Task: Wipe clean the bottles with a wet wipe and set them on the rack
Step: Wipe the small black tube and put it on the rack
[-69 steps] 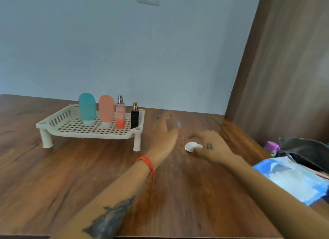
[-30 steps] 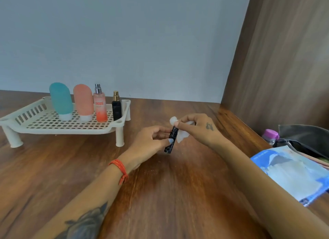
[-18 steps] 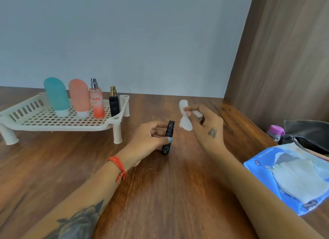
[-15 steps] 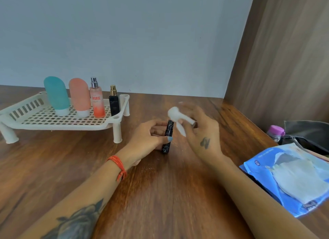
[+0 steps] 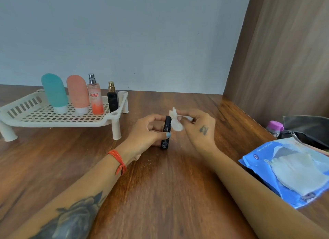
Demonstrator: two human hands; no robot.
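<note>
The table point(image 5: 169, 194) is glossy grained wood; the perforated rack point(image 5: 53, 117) is matt cream plastic; the wipe pack point(image 5: 263, 171) is shiny blue film; the small black bottle point(image 5: 166, 133) looks glossy

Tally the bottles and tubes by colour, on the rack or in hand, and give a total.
Teal tube: 1
Peach tube: 1
Pink spray bottle: 1
Black: 2, one on the rack, one in the left hand
Total: 5

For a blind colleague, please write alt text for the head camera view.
The left hand holds a small black bottle upright above a wooden table while the right hand holds a crumpled wet wipe beside it. Four bottles stand on a white rack at left; a blue wipes pack lies at right.
</note>
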